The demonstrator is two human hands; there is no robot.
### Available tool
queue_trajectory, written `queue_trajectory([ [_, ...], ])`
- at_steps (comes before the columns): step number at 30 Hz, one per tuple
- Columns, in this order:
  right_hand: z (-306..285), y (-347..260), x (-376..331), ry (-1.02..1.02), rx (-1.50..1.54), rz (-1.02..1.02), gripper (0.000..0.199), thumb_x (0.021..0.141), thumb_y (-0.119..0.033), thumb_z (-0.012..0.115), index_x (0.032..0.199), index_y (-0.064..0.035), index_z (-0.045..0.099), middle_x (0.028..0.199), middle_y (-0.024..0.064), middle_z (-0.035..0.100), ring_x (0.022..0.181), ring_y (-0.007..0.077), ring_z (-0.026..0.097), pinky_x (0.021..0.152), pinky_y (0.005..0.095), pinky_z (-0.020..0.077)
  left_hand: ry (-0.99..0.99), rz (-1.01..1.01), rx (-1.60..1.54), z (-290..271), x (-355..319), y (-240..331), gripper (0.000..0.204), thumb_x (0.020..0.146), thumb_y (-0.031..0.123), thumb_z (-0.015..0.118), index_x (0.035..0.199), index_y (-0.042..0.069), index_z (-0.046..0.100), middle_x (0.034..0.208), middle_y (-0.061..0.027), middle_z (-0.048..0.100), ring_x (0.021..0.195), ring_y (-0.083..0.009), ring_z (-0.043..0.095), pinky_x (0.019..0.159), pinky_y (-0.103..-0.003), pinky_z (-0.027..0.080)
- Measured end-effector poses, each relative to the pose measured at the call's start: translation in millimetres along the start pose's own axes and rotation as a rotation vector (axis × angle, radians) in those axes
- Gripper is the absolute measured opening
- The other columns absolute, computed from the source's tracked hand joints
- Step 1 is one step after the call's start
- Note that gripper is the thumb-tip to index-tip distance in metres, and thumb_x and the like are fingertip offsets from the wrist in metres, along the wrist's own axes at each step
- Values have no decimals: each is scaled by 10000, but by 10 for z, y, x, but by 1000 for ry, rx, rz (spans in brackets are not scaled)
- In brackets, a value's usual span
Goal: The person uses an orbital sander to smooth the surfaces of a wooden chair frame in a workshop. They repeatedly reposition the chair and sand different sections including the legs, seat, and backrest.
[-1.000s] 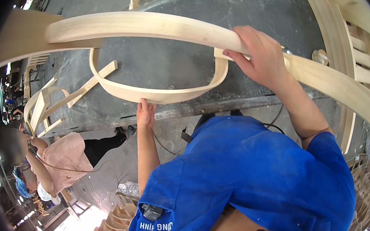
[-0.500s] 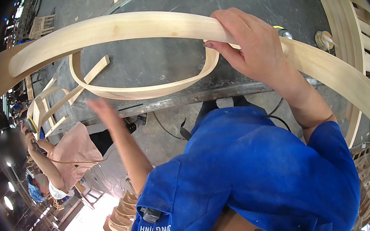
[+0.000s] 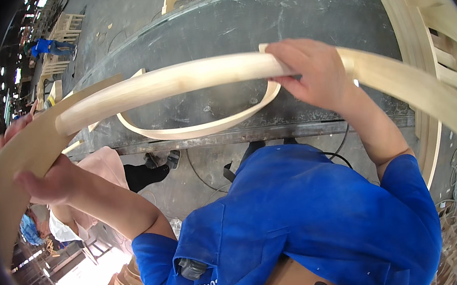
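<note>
Currently, in the head view, a person in a blue shirt [image 3: 329, 204] holds a long curved wooden frame [image 3: 177, 80] across the body, above a dark worktable [image 3: 305, 20]. The left hand [image 3: 57, 180] reaches around the broad left end, palm under, fingers showing past the far edge; the right hand [image 3: 316, 75] grips the narrower rail from above. To my eye, so long a piece wants this wide hold, the bend level and both hands carrying evenly, so its overlapping joint beside the left hand takes no twist. The wood is pale and looks smooth, rounded between the hands, flatter beyond each. Below, between the hands, curves a thin wooden band [image 3: 199, 130]; I can't tell whether it joins the frame. Beyond the right hand stand wooden pieces [image 3: 415, 39], broad and bowed.
</note>
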State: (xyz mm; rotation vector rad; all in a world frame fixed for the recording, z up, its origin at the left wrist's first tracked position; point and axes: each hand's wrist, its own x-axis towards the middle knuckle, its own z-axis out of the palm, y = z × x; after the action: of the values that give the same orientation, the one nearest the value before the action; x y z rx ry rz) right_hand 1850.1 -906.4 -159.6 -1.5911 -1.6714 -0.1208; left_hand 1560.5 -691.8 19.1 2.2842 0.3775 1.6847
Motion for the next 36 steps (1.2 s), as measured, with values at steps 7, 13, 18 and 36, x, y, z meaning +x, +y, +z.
queue_trajectory([
  [7,-223,432,546,71,-171,-176,299,742,-224,728,1001,-135,609,850,27,646,784,256,639,640,374,501,11,15,-17,9,-359,-194,538,831,422,581,1033,-72,507,953,-199,556,916,-357,600,843,-478,503],
  [13,6,535,502,141,-141,-207,340,719,-141,742,1038,-88,635,940,80,664,886,283,632,738,371,504,41,-51,-267,-135,-217,-279,444,766,345,565,1025,-16,537,1022,-196,569,967,-375,587,967,-559,399],
  [18,105,555,-632,52,-44,27,359,710,-119,741,1050,-67,640,1010,104,641,964,314,593,858,400,490,108,-96,-333,-404,-17,-356,450,712,319,572,1026,-3,552,993,-215,590,980,-398,580,938,-556,411],
  [36,397,1564,-1687,-66,-107,913,752,701,-53,731,1359,-164,384,1262,184,441,1131,395,524,942,443,461,220,-23,-183,-87,58,121,579,703,368,500,1069,-77,562,938,-292,592,903,-433,616,816,-510,493],
])
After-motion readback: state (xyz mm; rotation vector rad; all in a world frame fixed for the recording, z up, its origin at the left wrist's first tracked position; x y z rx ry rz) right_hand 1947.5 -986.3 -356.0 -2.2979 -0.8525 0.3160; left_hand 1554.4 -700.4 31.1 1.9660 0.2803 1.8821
